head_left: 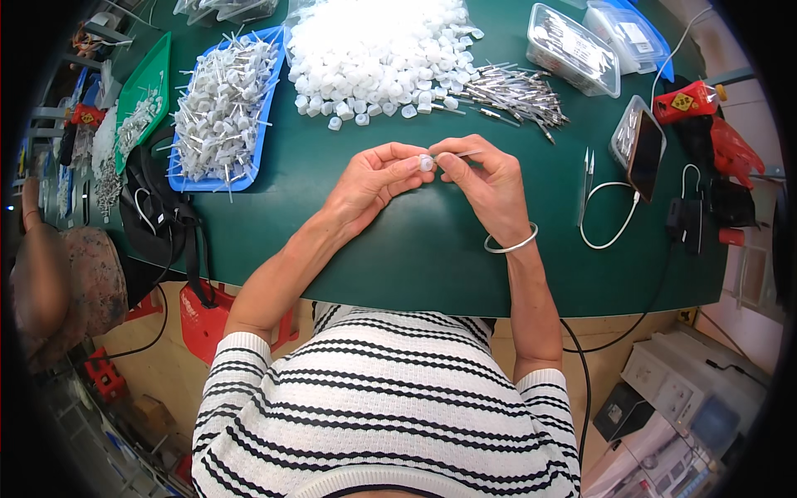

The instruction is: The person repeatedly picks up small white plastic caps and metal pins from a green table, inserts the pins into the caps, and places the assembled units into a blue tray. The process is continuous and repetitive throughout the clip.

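over the green table point(390, 270), the left hand point(362, 184) and right hand point(493, 186) pinch, fingertips nearly together: the right on a thin rod point(471, 153), long axis roughly nine-to-three o'clock, the left on a white cap point(426, 163) at its nine-o'clock end, facing unclear.

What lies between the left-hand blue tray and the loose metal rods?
A heap of white caps lies between them, as the head view shows.
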The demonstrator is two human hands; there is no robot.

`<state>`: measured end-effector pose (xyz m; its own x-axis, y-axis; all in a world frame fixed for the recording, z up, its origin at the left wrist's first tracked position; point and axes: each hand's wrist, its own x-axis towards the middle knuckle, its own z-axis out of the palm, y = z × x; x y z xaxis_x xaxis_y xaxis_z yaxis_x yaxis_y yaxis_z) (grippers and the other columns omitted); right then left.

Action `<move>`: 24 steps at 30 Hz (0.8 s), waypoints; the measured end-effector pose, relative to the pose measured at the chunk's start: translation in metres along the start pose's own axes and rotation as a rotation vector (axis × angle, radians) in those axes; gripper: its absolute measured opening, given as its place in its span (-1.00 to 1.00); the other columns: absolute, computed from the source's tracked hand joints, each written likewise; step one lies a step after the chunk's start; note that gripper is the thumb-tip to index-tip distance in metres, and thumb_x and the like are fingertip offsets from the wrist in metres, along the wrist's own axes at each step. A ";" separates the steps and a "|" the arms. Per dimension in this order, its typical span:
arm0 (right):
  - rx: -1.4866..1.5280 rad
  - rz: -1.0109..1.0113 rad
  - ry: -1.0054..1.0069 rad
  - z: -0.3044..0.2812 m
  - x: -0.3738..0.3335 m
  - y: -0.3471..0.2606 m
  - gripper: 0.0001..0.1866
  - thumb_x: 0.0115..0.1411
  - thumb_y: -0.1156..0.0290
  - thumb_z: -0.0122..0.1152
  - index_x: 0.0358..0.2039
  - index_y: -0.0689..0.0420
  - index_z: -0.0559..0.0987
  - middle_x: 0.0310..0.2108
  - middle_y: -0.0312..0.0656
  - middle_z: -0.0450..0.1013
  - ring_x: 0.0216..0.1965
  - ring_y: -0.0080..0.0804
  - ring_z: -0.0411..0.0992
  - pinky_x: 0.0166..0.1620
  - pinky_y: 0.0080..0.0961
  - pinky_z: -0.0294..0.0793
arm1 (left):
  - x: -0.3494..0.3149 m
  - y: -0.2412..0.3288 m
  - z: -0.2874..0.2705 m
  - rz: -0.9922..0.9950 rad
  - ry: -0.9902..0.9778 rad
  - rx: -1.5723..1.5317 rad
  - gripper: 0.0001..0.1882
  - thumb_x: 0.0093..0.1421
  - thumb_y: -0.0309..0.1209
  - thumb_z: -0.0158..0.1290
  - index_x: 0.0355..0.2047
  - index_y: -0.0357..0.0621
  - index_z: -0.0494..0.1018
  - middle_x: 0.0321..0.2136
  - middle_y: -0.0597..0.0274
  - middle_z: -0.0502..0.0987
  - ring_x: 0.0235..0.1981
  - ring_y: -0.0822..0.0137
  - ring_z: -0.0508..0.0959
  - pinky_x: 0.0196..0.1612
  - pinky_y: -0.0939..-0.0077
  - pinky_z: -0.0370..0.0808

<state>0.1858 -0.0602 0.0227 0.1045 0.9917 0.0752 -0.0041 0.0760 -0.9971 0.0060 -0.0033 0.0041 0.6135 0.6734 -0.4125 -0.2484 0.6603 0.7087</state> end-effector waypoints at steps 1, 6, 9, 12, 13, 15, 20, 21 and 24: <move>-0.019 -0.013 0.011 0.000 0.000 0.000 -0.89 0.16 0.52 0.24 -0.30 0.27 0.62 -0.40 -0.26 0.52 -0.44 -0.64 0.44 -0.43 -0.71 0.40 | 0.000 0.000 0.000 -0.002 0.000 -0.003 -0.78 0.20 -0.49 0.11 -0.16 -0.32 0.48 -0.26 0.15 0.58 -0.23 0.42 0.60 -0.13 0.70 0.58; -0.096 -0.032 0.044 0.000 -0.001 0.005 -0.92 0.16 0.53 0.24 -0.36 0.28 0.60 -0.44 -0.27 0.52 -0.48 -0.65 0.43 -0.45 -0.71 0.38 | -0.001 0.000 0.000 -0.004 0.013 0.009 -0.77 0.20 -0.49 0.11 -0.14 -0.32 0.47 -0.25 0.14 0.58 -0.23 0.42 0.60 -0.13 0.70 0.57; -0.089 -0.067 0.058 0.002 -0.001 0.005 -0.91 0.16 0.53 0.24 -0.35 0.28 0.61 -0.46 -0.28 0.52 -0.50 -0.66 0.43 -0.47 -0.71 0.37 | -0.001 0.000 0.001 -0.004 0.009 0.011 -0.76 0.20 -0.49 0.11 -0.14 -0.32 0.47 -0.24 0.14 0.58 -0.23 0.43 0.60 -0.13 0.70 0.57; -0.065 -0.054 0.058 0.005 -0.002 0.009 -0.92 0.16 0.53 0.24 -0.36 0.28 0.61 -0.47 -0.28 0.52 -0.50 -0.67 0.42 -0.48 -0.72 0.36 | 0.000 0.000 0.001 -0.005 0.004 0.012 -0.76 0.20 -0.49 0.11 -0.14 -0.33 0.47 -0.24 0.14 0.58 -0.23 0.43 0.60 -0.13 0.70 0.57; -0.064 -0.056 0.051 0.005 -0.001 0.009 -0.92 0.16 0.52 0.24 -0.36 0.28 0.61 -0.48 -0.28 0.52 -0.51 -0.67 0.42 -0.49 -0.73 0.35 | 0.000 0.000 0.001 -0.004 0.003 0.013 -0.76 0.20 -0.49 0.11 -0.13 -0.33 0.47 -0.24 0.14 0.57 -0.23 0.43 0.60 -0.13 0.70 0.57; -0.061 -0.060 0.040 0.003 0.000 0.009 -0.91 0.16 0.52 0.24 -0.36 0.28 0.61 -0.49 -0.28 0.52 -0.51 -0.68 0.42 -0.50 -0.73 0.34 | 0.000 0.000 0.000 -0.006 0.003 0.008 -0.76 0.20 -0.49 0.11 -0.13 -0.34 0.47 -0.25 0.14 0.57 -0.24 0.44 0.60 -0.14 0.71 0.57; -0.068 -0.041 0.064 0.004 0.000 0.008 -0.91 0.15 0.52 0.24 -0.39 0.28 0.61 -0.54 -0.29 0.51 -0.54 -0.69 0.40 -0.52 -0.74 0.32 | -0.001 0.001 0.002 -0.014 0.008 0.010 -0.76 0.20 -0.49 0.11 -0.14 -0.34 0.47 -0.25 0.15 0.57 -0.24 0.44 0.60 -0.14 0.71 0.57; -0.068 -0.031 0.071 0.005 0.000 0.008 -0.91 0.15 0.52 0.24 -0.39 0.28 0.60 -0.55 -0.29 0.50 -0.54 -0.70 0.40 -0.52 -0.75 0.32 | 0.000 0.001 0.002 -0.016 0.006 0.010 -0.76 0.20 -0.49 0.11 -0.14 -0.34 0.47 -0.25 0.15 0.57 -0.24 0.44 0.60 -0.14 0.71 0.57; -0.059 -0.022 0.081 0.006 0.000 0.006 -0.92 0.15 0.53 0.23 -0.41 0.29 0.60 -0.58 -0.30 0.49 -0.56 -0.70 0.39 -0.53 -0.75 0.31 | 0.000 0.000 0.001 -0.020 0.005 0.002 -0.76 0.20 -0.49 0.11 -0.14 -0.34 0.47 -0.25 0.15 0.57 -0.24 0.44 0.60 -0.14 0.71 0.57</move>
<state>0.1797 -0.0594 0.0170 0.1845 0.9779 0.0980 0.0570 0.0889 -0.9944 0.0066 -0.0039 0.0049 0.6144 0.6620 -0.4292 -0.2350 0.6728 0.7015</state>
